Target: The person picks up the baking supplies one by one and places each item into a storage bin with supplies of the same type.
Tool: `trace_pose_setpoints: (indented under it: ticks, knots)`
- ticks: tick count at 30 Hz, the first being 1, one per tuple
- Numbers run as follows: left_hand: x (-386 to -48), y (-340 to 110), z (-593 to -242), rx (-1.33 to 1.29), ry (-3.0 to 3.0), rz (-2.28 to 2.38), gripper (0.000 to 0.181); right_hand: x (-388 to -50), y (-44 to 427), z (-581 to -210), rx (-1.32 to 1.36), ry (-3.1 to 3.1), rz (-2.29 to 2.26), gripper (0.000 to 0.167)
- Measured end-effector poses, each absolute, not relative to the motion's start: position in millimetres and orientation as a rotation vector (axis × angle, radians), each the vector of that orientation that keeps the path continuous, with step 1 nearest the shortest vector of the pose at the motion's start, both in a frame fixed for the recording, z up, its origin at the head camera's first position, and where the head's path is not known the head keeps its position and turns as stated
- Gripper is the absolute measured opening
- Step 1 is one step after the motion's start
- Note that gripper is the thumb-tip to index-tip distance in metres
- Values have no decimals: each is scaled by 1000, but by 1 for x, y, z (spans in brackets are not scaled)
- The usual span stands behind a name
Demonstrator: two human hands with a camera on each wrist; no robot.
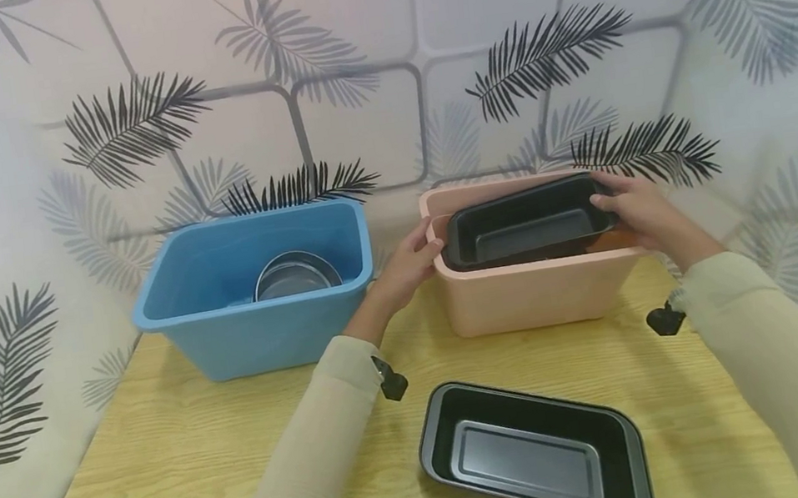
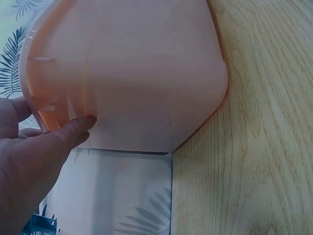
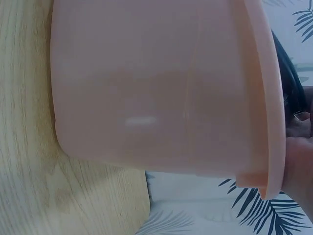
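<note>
A dark loaf pan (image 1: 528, 223) lies tilted in the mouth of the pink bin (image 1: 526, 295), its right end higher. My right hand (image 1: 640, 213) grips that right end, thumb over the rim; in the right wrist view the hand (image 3: 299, 152) is partly cut off beside the pan's dark edge (image 3: 288, 73). My left hand (image 1: 409, 264) holds the bin's left rim, and in the left wrist view its fingers (image 2: 80, 125) curl round the rim of the bin (image 2: 146, 73). What lies under the pan is mostly hidden.
A second dark loaf pan (image 1: 525, 455) sits on the wooden table (image 1: 209, 476) near the front. To the left stands a blue bin (image 1: 266, 334) with round metal tins (image 1: 293, 278) inside. A leaf-patterned wall covering (image 1: 369, 135) rises behind the bins.
</note>
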State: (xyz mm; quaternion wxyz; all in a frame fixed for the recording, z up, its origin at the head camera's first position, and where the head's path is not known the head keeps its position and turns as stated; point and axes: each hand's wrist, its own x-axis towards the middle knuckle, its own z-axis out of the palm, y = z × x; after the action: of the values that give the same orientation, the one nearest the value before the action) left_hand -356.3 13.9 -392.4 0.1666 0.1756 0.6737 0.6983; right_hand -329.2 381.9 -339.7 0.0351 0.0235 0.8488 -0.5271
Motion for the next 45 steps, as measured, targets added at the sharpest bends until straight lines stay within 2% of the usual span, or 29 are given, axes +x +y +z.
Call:
trace_pose_setpoints:
  ticks: [29,45]
  knots:
    - [-359,14,-396,521,1886,2021,64,-365,368,-357,-84,2517,-1463,65]
    - [-359,14,-396,538,1906,2006,65,-354,359,-347,-79,2508,-1509,69]
